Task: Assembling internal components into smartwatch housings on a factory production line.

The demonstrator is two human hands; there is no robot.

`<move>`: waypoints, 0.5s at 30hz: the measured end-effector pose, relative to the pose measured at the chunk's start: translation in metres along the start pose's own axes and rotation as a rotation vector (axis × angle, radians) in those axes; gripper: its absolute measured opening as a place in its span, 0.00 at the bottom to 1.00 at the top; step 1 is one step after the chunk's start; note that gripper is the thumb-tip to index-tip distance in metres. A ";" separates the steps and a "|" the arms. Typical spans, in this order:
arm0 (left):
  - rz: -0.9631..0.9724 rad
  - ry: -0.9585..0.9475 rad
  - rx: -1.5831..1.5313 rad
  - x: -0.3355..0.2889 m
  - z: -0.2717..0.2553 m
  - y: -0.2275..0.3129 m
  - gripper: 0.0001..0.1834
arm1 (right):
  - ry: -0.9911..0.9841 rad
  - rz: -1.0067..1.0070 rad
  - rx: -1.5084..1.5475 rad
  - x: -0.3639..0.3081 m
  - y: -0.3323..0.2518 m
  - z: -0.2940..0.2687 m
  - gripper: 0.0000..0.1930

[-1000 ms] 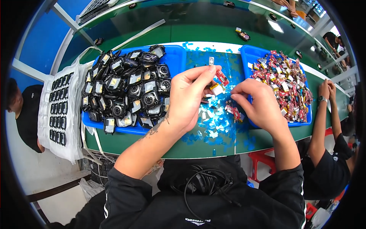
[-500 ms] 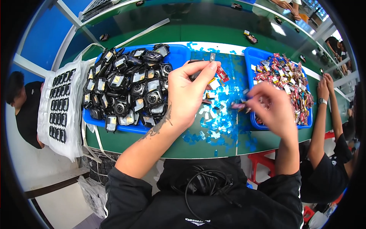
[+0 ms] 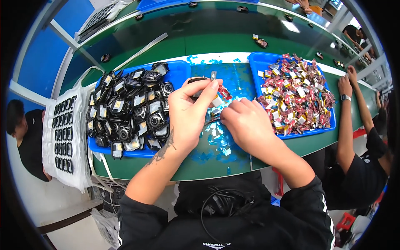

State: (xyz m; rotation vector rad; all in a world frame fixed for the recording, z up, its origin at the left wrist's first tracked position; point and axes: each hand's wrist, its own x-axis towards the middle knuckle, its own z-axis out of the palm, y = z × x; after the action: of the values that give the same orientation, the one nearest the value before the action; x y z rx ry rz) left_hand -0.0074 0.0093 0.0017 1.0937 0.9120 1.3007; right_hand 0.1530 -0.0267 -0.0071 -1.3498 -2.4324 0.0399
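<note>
My left hand [image 3: 187,112] is closed around a dark watch casing [image 3: 196,79], mostly hidden behind its fingers. A small grey tab [image 3: 213,75] sticks up past the thumb tip. Just beyond the thumb are a red circuit board [image 3: 225,92] and a white battery-like block [image 3: 217,101]; whether they join the casing I cannot tell. My right hand [image 3: 250,125] is close beside the left, low over the table, with fingers curled together. Its fingertips meet a small dark piece [image 3: 213,119]; what they grip is mostly hidden.
A blue bin [image 3: 179,68] heaped with black watch casings stands left, another blue bin [image 3: 259,62] of red boards and white blocks right. Blue and white film scraps [image 3: 225,151] litter the green table between. Other people's arms [image 3: 345,112] reach in at right; casings in rows [image 3: 63,133] lie far left.
My right hand has come leftward from the right bin's edge to beside my left hand; the blurred reddish piece near its fingers no longer shows there. The whole view has shifted slightly.
</note>
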 end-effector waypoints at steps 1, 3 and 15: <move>0.009 0.025 -0.020 -0.001 -0.001 0.001 0.09 | 0.083 0.060 0.139 0.000 0.000 -0.009 0.06; 0.066 0.001 0.091 -0.002 -0.005 -0.002 0.10 | 0.291 0.165 0.261 -0.009 0.012 -0.031 0.05; -0.135 -0.373 -0.024 -0.015 0.010 -0.002 0.09 | 0.264 0.232 0.913 0.003 0.020 -0.050 0.07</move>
State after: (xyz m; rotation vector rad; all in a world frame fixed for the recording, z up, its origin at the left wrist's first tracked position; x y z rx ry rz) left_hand 0.0013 -0.0067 0.0009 1.1847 0.6754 0.9527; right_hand 0.1834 -0.0204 0.0365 -1.0769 -1.6562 0.8538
